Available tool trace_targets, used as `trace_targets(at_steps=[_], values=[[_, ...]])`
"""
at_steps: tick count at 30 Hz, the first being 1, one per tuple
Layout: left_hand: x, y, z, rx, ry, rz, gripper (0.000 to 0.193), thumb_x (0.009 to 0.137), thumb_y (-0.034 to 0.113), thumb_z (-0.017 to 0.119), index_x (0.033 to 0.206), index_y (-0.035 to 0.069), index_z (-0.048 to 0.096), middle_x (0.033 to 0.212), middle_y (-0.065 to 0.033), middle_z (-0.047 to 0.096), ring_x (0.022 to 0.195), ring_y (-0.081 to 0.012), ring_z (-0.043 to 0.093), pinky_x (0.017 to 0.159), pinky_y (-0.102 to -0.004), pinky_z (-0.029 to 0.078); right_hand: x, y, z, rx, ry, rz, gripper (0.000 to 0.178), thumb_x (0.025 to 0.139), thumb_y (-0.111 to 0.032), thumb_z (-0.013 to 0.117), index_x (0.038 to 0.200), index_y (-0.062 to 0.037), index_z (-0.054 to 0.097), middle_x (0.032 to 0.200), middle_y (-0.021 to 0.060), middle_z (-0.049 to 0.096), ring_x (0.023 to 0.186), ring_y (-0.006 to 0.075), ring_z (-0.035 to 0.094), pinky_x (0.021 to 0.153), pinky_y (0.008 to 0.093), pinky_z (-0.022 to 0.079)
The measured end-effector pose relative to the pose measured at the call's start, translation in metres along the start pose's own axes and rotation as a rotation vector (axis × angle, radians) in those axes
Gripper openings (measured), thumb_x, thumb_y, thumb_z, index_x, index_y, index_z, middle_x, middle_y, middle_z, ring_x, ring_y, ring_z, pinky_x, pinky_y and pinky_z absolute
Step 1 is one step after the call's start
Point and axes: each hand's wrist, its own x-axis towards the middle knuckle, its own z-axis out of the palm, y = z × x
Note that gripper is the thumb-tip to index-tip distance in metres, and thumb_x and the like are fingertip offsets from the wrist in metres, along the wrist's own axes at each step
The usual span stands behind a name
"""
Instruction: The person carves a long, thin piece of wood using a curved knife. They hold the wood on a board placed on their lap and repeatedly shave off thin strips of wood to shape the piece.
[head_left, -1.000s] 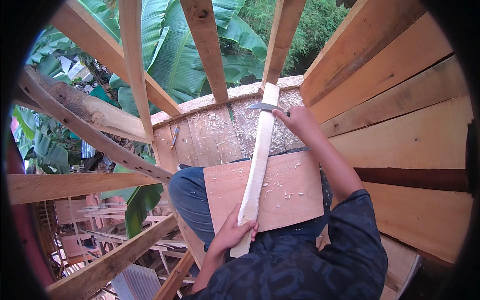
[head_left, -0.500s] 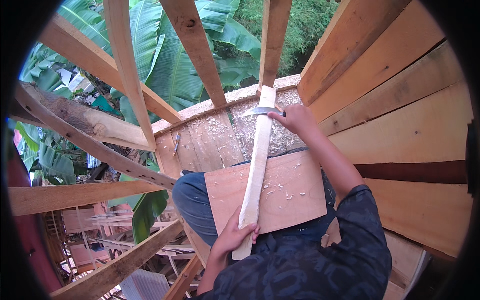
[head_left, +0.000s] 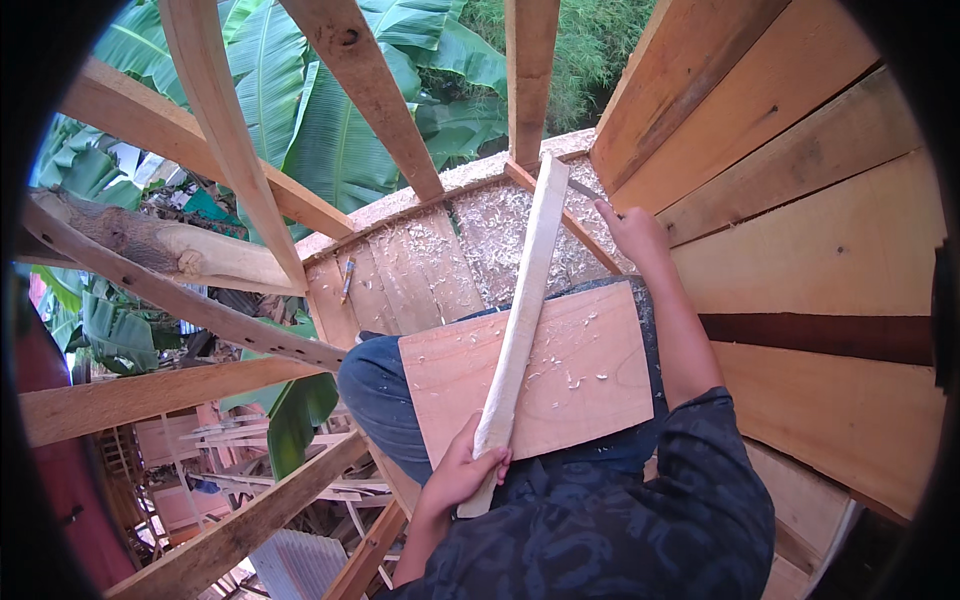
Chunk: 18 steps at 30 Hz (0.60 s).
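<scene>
My left hand (head_left: 467, 468) grips the lower end of a long, pale, slightly curved wooden stick (head_left: 525, 305). The stick slants up and away across a thin plywood board (head_left: 580, 365) lying on my lap, with wood shavings scattered on it. My right hand (head_left: 638, 236) is closed round the handle of a knife (head_left: 584, 189), just right of the stick's far end. Part of the blade shows beside the stick; its tip looks hidden behind the wood, and whether it touches is unclear. The handle is mostly covered by my fingers.
Curled shavings (head_left: 490, 235) cover the plank floor ahead, where a narrow wooden strip (head_left: 580, 235) lies behind the stick. A small pen-like item (head_left: 347, 280) rests on the floor at left. Upright beams (head_left: 375, 95) stand ahead, and a plank wall (head_left: 810, 245) rises on the right.
My right hand has moved right and a little nearer, taking the knife from across the stick to its right side. The stick's far end has shifted slightly right and up.
</scene>
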Motion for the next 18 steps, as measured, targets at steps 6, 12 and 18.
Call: trace_targets(at_steps=[6, 12, 18], values=[[-0.017, -0.001, -0.003, 0.069, 0.084, -0.079, 0.031, 0.095, 0.007, 0.051, 0.124, -0.001, 0.044, 0.080, -0.0038, 0.055, 0.065, -0.0097, 0.054, 0.058, -0.0261, 0.049, -0.018, 0.023, -0.013, -0.040, 0.054, 0.032, 0.073, 0.088, -0.065, 0.048, 0.086, 0.0046, 0.069, 0.088, 0.0278, 0.066, 0.088, 0.0415, 0.065, 0.077, 0.0475, 0.051], [-0.020, 0.004, 0.002, 0.150, 0.162, -0.047, 0.029, 0.095, 0.010, 0.051, 0.122, -0.001, 0.046, 0.079, -0.0025, 0.054, 0.065, -0.0090, 0.054, 0.058, -0.0256, 0.048, -0.063, -0.002, -0.022, 0.179, -0.054, -0.235, 0.074, 0.088, -0.064, 0.048, 0.065, 0.0036, 0.064, 0.063, 0.0258, 0.059, 0.064, 0.0399, 0.062, 0.063, 0.0469, 0.049], [-0.020, 0.000, 0.008, 0.493, 0.267, -0.014, 0.033, 0.093, 0.012, 0.053, 0.123, 0.000, 0.044, 0.073, -0.0149, 0.058, 0.066, -0.0259, 0.061, 0.060, -0.0363, 0.046, -0.113, -0.029, 0.003, -0.171, -0.062, -0.682, 0.077, 0.084, -0.072, 0.046, 0.061, -0.0012, 0.066, 0.058, 0.0181, 0.061, 0.059, 0.0347, 0.064, 0.057, 0.0439, 0.052]])
